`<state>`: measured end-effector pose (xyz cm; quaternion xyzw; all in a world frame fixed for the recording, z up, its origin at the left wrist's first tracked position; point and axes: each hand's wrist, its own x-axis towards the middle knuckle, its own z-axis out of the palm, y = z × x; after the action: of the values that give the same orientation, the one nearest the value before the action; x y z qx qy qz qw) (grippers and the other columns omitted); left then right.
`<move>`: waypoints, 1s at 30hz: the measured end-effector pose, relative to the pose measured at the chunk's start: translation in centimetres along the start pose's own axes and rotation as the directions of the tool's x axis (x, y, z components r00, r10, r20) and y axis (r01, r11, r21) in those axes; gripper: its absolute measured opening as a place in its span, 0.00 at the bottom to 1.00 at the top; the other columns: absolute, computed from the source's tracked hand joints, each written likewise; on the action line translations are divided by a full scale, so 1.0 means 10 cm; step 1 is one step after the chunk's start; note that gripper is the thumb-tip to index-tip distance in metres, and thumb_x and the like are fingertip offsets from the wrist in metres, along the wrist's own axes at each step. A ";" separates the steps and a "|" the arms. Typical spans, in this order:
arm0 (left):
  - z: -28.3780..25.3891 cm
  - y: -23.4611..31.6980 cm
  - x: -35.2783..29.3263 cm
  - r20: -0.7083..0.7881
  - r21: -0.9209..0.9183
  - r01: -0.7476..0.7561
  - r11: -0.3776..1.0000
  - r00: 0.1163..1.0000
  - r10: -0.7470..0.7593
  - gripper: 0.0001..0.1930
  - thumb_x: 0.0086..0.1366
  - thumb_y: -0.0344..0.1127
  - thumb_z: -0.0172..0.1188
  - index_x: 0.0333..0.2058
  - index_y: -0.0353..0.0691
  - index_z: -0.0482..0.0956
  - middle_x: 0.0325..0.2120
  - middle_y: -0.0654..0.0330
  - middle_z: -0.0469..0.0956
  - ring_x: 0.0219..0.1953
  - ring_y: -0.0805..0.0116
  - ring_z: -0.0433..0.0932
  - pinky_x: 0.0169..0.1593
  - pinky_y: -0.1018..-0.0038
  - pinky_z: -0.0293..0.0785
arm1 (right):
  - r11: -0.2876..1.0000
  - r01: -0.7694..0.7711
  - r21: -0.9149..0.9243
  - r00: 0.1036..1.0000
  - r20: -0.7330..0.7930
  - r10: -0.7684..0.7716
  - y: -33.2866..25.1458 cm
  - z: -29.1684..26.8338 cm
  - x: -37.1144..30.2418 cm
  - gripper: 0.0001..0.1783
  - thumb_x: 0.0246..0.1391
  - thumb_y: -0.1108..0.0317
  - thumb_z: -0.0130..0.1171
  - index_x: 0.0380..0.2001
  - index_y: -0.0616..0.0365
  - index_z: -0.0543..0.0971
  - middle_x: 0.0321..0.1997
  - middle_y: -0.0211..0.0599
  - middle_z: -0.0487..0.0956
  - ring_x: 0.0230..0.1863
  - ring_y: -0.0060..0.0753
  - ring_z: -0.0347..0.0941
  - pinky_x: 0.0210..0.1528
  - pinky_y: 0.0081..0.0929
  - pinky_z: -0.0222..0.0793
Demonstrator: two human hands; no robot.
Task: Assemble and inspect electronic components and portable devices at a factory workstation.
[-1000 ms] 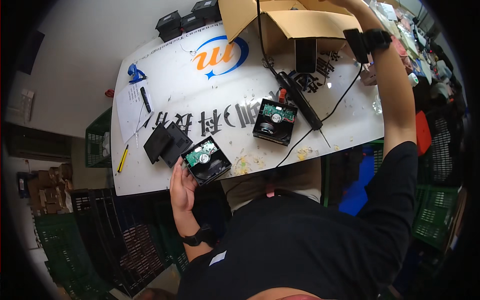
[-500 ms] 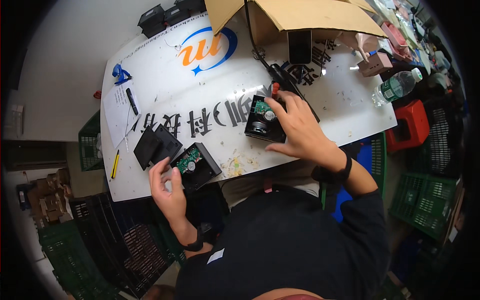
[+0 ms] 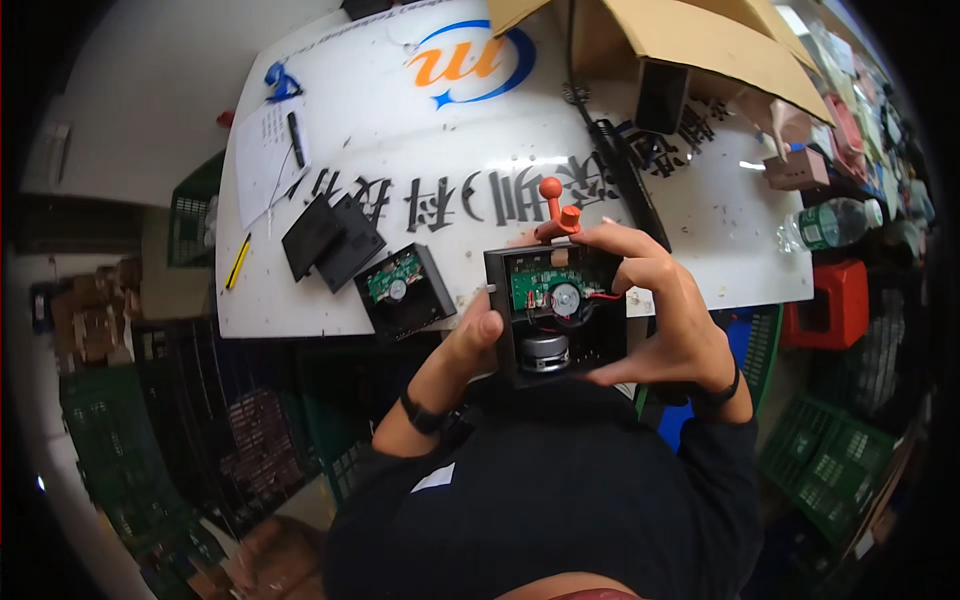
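A black open speaker box (image 3: pixel 508 345) is held up over the table's front edge. Inside it sit a green circuit board (image 3: pixel 530 290), a silver round speaker magnet (image 3: pixel 545 347) and thin red wires. An orange-red crank with a ball knob (image 3: pixel 552 200) juts from its far side. My left hand (image 3: pixel 474 335) grips the box's left wall, thumb in front and the other fingers mostly hidden. Around the right side wraps my right hand (image 3: pixel 678 315), fingers at the far corner and thumb at the near one. A second open black box with a green board (image 3: pixel 398 280) lies left of my left hand.
Black flat panels (image 3: pixel 325 245) lie beside the second box. Farther left are a yellow pen-like tool (image 3: pixel 238 262), a paper sheet (image 3: pixel 262 165) and a black marker (image 3: pixel 296 138). A cardboard box (image 3: pixel 710 40), phone (image 3: pixel 661 97), black rod-shaped tool (image 3: pixel 632 185) and water bottle (image 3: pixel 835 224) stand or lie rightward.
My right hand has lifted the speaker box from the table toward me. My left hand has left the second box and taken hold of the lifted one. The view has shifted.
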<state>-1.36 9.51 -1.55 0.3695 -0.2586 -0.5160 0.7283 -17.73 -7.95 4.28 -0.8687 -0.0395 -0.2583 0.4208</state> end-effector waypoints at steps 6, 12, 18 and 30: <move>-0.08 -0.06 -0.10 0.129 -0.286 0.326 0.901 0.945 -0.301 0.56 0.56 0.66 0.69 0.70 0.31 0.55 0.62 0.45 0.70 0.61 0.54 0.75 0.63 0.59 0.74 | 0.985 -0.116 0.127 0.993 0.011 0.115 -0.06 0.07 0.06 0.42 0.30 0.68 0.85 0.47 0.55 0.66 0.65 0.58 0.72 0.64 0.58 0.72 0.66 0.48 0.66; 0.02 -0.11 -0.02 0.064 -0.308 0.142 0.941 0.990 -0.128 0.56 0.54 0.64 0.73 0.69 0.32 0.58 0.60 0.47 0.73 0.59 0.57 0.77 0.62 0.61 0.76 | 0.993 -0.039 -0.115 0.997 -0.067 0.031 -0.27 -0.03 0.04 0.38 0.36 0.67 0.84 0.46 0.58 0.68 0.57 0.52 0.76 0.53 0.45 0.75 0.55 0.39 0.72; -0.14 -0.13 -0.02 0.073 -0.037 0.012 0.999 0.997 -0.009 0.65 0.49 0.62 0.78 0.73 0.33 0.48 0.65 0.47 0.66 0.62 0.57 0.73 0.65 0.61 0.72 | 0.954 -0.295 -0.055 0.952 -0.104 0.289 -0.27 0.25 -0.06 0.34 0.38 0.66 0.83 0.43 0.60 0.70 0.40 0.39 0.75 0.40 0.33 0.72 0.44 0.28 0.71; -0.24 -0.12 -0.09 -0.033 0.252 -0.112 0.961 0.992 0.124 0.74 0.43 0.63 0.80 0.75 0.38 0.35 0.68 0.47 0.57 0.69 0.55 0.62 0.71 0.54 0.62 | 0.938 -0.324 0.125 0.939 -0.074 0.335 -0.14 0.51 -0.03 0.32 0.38 0.68 0.82 0.36 0.59 0.66 0.32 0.36 0.70 0.35 0.31 0.74 0.40 0.26 0.71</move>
<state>-0.53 10.81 -3.91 0.4544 -0.3252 -0.4260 0.7116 -16.25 -3.21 2.52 -0.8251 0.1121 -0.2220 0.5073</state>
